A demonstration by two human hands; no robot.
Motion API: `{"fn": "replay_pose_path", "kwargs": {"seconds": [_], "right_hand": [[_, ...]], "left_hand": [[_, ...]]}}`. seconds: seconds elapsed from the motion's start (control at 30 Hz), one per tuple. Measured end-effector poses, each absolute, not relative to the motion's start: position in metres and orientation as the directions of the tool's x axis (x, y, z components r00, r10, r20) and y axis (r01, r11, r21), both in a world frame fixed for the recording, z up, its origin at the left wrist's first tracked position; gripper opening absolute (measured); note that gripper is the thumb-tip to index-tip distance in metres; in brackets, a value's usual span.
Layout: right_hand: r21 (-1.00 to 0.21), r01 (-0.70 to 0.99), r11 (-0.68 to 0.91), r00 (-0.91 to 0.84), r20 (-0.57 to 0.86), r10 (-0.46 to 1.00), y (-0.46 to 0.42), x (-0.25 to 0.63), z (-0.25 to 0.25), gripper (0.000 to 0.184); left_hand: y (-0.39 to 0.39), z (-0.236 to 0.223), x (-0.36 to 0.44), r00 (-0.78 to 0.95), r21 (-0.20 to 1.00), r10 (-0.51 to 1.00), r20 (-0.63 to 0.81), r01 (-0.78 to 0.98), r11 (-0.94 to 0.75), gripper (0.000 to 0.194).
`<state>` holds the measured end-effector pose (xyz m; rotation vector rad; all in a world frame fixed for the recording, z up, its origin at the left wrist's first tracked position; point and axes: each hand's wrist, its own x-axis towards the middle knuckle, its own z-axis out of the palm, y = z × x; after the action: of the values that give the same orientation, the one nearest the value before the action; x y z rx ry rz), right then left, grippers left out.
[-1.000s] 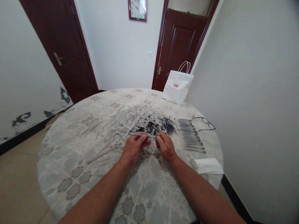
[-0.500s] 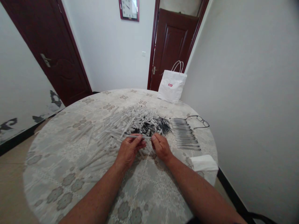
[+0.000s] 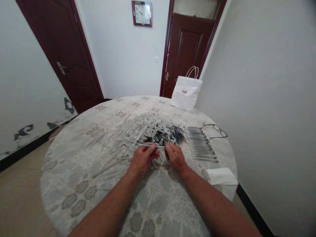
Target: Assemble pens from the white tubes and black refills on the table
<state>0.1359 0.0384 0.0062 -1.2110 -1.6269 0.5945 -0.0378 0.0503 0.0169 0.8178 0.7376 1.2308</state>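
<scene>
Between my two hands lies a thin pen (image 3: pixel 160 146), held level. My left hand (image 3: pixel 143 160) pinches its middle with thumb and fingers, and the left end sticks out past them. At the right end my right hand (image 3: pixel 175 157) is closed, its fingertips covering that tip. Just beyond and to the left spreads a loose pile of whitish pen barrels (image 3: pixel 123 135), with short pale pieces (image 3: pixel 158 121) on top. Thin black pieces like refills (image 3: pixel 178 133) lie at the pile's right side. Farther right, several pens (image 3: pixel 201 144) are lined up side by side.
A round table (image 3: pixel 81 204) with a flowered cloth carries everything. Eyeglasses (image 3: pixel 218 131) rest by the pen row, and a folded white tissue (image 3: pixel 221 176) lies nearer the right edge. A white paper bag (image 3: pixel 187 93) stands at the back, close to the right wall.
The view swings left-to-right and back slightly. Both hands keep their grip on the pen, with hardly any movement over the table.
</scene>
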Motion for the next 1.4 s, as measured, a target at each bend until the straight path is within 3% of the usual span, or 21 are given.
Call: {"fn": "replay_pose_path", "kwargs": {"seconds": [1.1, 1.3, 1.4], "right_hand": [[-0.820, 0.430, 0.377, -0.005, 0.415, 0.910, 0.0399, 0.1366, 0.0025, 0.046], [-0.873, 0.347, 0.341, 0.001, 0.364, 0.931, 0.0395, 0.1351, 0.0020, 0.048], [-0.893, 0.276, 0.356, 0.005, 0.372, 0.928, 0.0382, 0.1361, 0.0041, 0.037]], "left_hand": [[0.0502, 0.0156, -0.0383, 0.201, 0.845, 0.978, -0.059, -0.511, 0.156, 0.031], [0.0492, 0.0174, -0.0374, 0.194, 0.848, 0.978, -0.077, -0.504, 0.166, 0.035], [0.0481, 0.0189, -0.0367, 0.195, 0.855, 0.979, -0.062, -0.495, 0.153, 0.035]]}}
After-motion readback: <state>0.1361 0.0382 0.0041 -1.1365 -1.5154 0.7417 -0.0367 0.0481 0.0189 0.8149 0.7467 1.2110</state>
